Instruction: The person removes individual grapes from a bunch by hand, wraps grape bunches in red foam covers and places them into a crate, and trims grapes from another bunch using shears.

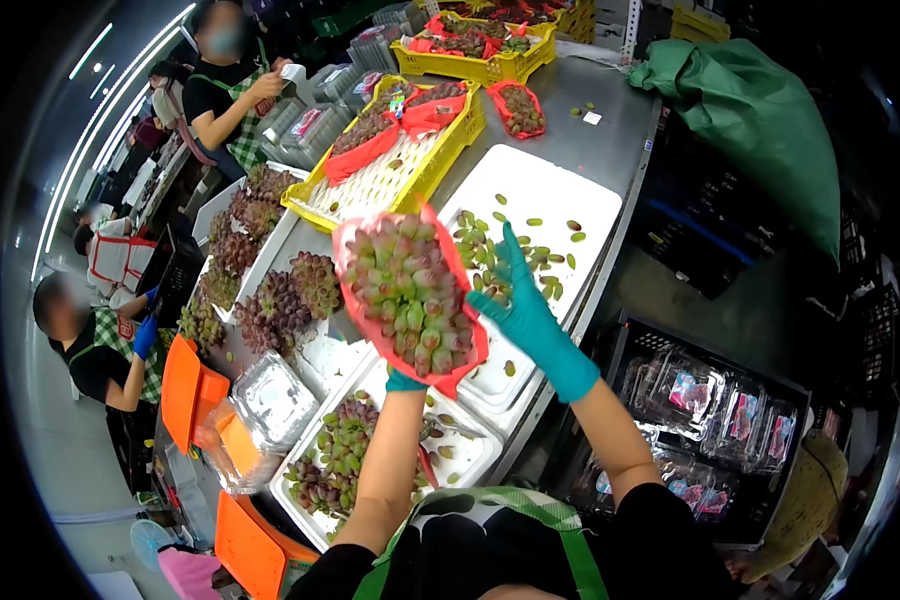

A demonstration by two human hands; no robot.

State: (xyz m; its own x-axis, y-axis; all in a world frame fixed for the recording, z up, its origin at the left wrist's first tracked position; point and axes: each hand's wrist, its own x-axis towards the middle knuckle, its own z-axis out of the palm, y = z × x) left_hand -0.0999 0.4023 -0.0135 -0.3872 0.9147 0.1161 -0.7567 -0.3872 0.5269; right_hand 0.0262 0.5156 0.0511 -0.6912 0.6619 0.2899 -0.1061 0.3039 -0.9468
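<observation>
A bunch of reddish-green grapes [410, 290] in a red wrapper is held up in the middle of the view. My left hand [406, 381], in a teal glove, supports it from below, most of its fingers hidden behind the wrapper. To the right of the bunch, my right hand [523, 310], also gloved in teal, has its fingers spread and holds nothing. Loose grapes lie on the white tray [595, 215] beyond it. Nearer my body, a second white tray [482, 455] contains more grapes, partly covered by my left forearm.
Yellow crates [465, 125] with wrapped bunches stand at the back. Clear boxes [275, 400] and orange bins [245, 545] are at left. A black crate [630, 345] of packed boxes is at right. Two aproned people are at the left.
</observation>
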